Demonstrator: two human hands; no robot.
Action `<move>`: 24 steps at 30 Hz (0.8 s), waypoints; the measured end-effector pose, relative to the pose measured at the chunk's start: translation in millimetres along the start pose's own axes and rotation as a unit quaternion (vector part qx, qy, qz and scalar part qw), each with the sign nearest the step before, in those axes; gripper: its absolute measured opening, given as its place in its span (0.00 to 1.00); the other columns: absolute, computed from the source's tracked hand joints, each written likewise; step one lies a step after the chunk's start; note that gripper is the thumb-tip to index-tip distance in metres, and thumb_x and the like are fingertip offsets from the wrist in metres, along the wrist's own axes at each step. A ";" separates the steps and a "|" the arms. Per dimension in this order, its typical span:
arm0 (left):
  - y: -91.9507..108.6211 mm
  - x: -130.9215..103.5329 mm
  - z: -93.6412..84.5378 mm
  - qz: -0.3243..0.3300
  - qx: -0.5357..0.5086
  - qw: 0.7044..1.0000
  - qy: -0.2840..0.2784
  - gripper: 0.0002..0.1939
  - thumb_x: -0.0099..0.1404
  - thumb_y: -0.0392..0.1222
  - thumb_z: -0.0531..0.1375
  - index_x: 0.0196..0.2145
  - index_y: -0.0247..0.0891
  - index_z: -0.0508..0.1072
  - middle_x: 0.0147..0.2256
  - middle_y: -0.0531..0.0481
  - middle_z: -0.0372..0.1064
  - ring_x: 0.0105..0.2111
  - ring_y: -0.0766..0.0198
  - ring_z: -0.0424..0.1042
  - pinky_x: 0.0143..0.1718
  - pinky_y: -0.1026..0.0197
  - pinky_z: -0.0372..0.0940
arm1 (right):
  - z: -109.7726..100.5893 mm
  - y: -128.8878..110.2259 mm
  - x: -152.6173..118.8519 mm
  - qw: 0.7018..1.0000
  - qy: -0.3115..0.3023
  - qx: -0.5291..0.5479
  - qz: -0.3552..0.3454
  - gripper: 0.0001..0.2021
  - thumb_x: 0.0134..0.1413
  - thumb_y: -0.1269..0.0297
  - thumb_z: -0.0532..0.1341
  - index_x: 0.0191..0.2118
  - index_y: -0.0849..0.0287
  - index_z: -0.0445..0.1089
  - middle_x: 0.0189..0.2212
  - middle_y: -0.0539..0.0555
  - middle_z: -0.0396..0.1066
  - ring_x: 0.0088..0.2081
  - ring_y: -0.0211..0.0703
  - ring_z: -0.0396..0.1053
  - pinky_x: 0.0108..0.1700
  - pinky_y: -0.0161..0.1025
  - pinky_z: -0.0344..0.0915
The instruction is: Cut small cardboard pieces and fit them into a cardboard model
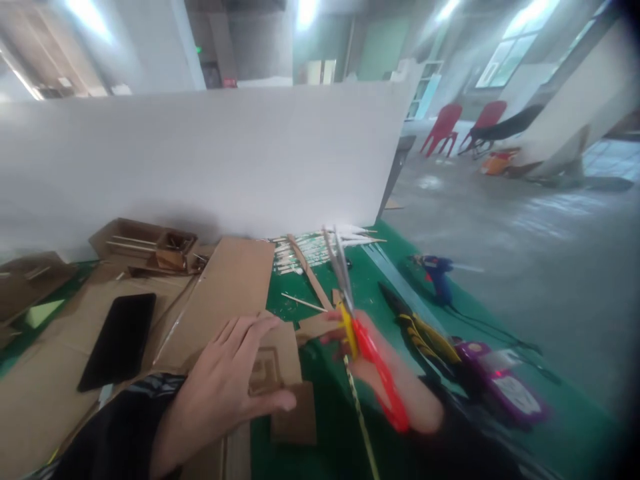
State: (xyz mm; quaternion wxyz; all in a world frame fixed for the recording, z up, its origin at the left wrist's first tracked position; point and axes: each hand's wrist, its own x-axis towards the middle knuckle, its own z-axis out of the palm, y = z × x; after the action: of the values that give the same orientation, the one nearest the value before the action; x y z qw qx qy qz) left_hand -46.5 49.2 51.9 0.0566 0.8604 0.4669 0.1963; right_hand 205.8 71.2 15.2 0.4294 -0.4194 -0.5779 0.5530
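My left hand (pixel 220 373) is open, its fingers stretched and the thumb apart, over a cut cardboard piece (pixel 287 340) with a square outline on it. Just below the thumb is a smaller cardboard square (pixel 295 427). My right hand (pixel 400 377) holds a pair of scissors (pixel 381 380) with red and yellow handles. Their blades point away from me and look slightly parted; motion blurs them. A narrow cardboard strip (pixel 310 272) and a thin stick (pixel 303 301) lie beyond the hands.
A black phone (pixel 119 340) rests on cardboard sheets at left, near a cardboard box (pixel 130 247). On the right are pliers (pixel 425 330), a blue glue gun (pixel 439 277) and a purple device (pixel 507 383). A white panel (pixel 225 160) stands behind the green tabletop (pixel 330 400).
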 end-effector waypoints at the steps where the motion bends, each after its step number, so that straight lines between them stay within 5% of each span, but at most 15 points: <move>1: 0.6 2.3 -3.7 -0.001 0.006 1.000 0.016 0.39 0.57 0.61 0.62 0.58 0.38 0.58 0.50 0.40 0.66 0.49 0.49 0.67 0.49 0.51 0.65 | 8.5 -4.4 -2.6 0.999 -0.035 0.035 0.010 0.19 0.48 0.67 0.63 0.48 0.53 0.63 0.39 0.55 0.70 0.40 0.48 0.71 0.36 0.42 0.69; 4: 3.6 9.2 -8.4 -0.003 0.009 0.998 0.059 0.40 0.55 0.58 0.65 0.59 0.39 0.56 0.49 0.41 0.66 0.48 0.49 0.68 0.47 0.50 0.66 | 32.0 -18.8 -9.7 0.993 -0.061 0.097 -0.012 0.12 0.57 0.59 0.60 0.46 0.55 0.64 0.38 0.55 0.71 0.33 0.45 0.71 0.34 0.42 0.69; 8: 7.7 13.5 0.0 -0.007 -0.057 0.996 0.074 0.39 0.54 0.52 0.67 0.58 0.43 0.56 0.49 0.41 0.64 0.49 0.49 0.68 0.49 0.48 0.66 | 48.9 -33.1 -9.8 0.997 -0.033 0.049 -0.056 0.13 0.57 0.57 0.61 0.46 0.55 0.66 0.43 0.56 0.71 0.45 0.50 0.69 0.51 0.47 0.65; 10: 10.8 13.0 6.9 -0.030 -0.156 0.983 0.089 0.39 0.54 0.49 0.67 0.59 0.45 0.55 0.51 0.41 0.62 0.49 0.49 0.68 0.49 0.49 0.67 | 51.3 -36.4 -6.3 0.999 -0.003 0.030 -0.044 0.14 0.54 0.54 0.62 0.44 0.55 0.66 0.41 0.56 0.71 0.44 0.51 0.69 0.51 0.47 0.66; 12: 15.5 12.6 12.4 -0.082 -0.322 0.937 0.113 0.42 0.56 0.49 0.66 0.62 0.45 0.49 0.52 0.40 0.61 0.49 0.51 0.69 0.48 0.51 0.68 | 52.0 -38.3 -2.4 1.000 0.008 0.012 -0.025 0.15 0.53 0.53 0.61 0.41 0.57 0.66 0.36 0.55 0.71 0.38 0.49 0.70 0.45 0.46 0.69; 14: 21.3 14.2 15.2 -0.140 -0.486 0.856 0.103 0.41 0.60 0.51 0.63 0.64 0.43 0.47 0.50 0.40 0.66 0.45 0.53 0.72 0.44 0.54 0.70 | 53.3 -39.9 0.7 1.000 0.018 -0.009 -0.018 0.13 0.54 0.53 0.60 0.38 0.57 0.67 0.30 0.52 0.70 0.32 0.46 0.70 0.40 0.44 0.70; 16: 26.2 18.0 15.5 -0.188 -0.567 0.800 0.056 0.31 0.62 0.54 0.61 0.58 0.37 0.61 0.41 0.42 0.73 0.37 0.56 0.75 0.38 0.57 0.71 | 55.7 -41.6 2.5 0.999 0.029 -0.024 -0.027 0.12 0.54 0.54 0.61 0.36 0.57 0.68 0.26 0.50 0.68 0.29 0.45 0.69 0.37 0.42 0.70; 19: 28.0 24.1 14.4 -0.236 -0.584 0.775 0.050 0.21 0.61 0.54 0.61 0.40 0.33 0.76 0.31 0.45 0.76 0.33 0.56 0.75 0.36 0.58 0.71 | 60.4 -40.8 1.6 0.998 0.033 -0.024 -0.049 0.14 0.53 0.55 0.62 0.43 0.55 0.69 0.31 0.52 0.71 0.34 0.47 0.70 0.41 0.43 0.70; 22: 21.3 26.3 14.2 -0.268 -0.593 0.749 0.126 0.18 0.59 0.52 0.64 0.38 0.34 0.77 0.34 0.44 0.77 0.37 0.54 0.75 0.41 0.57 0.69 | 62.5 -30.7 -2.6 0.998 0.029 0.000 -0.052 0.16 0.58 0.52 0.58 0.49 0.52 0.66 0.38 0.53 0.72 0.40 0.48 0.70 0.46 0.43 0.68; 24: 14.0 26.0 14.8 -0.285 -0.602 0.727 0.164 0.18 0.58 0.52 0.65 0.38 0.33 0.77 0.33 0.44 0.76 0.37 0.55 0.75 0.40 0.58 0.69 | 62.0 -20.0 -5.3 0.999 0.022 0.001 -0.039 0.16 0.59 0.49 0.56 0.46 0.52 0.66 0.34 0.51 0.70 0.36 0.46 0.69 0.40 0.41 0.68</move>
State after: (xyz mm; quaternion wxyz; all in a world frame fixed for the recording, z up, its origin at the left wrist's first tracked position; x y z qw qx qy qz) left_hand -17.1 64.1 49.7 0.5389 0.4267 0.4757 0.5488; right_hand 147.5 48.0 33.8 0.4635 -0.4080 -0.5840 0.5269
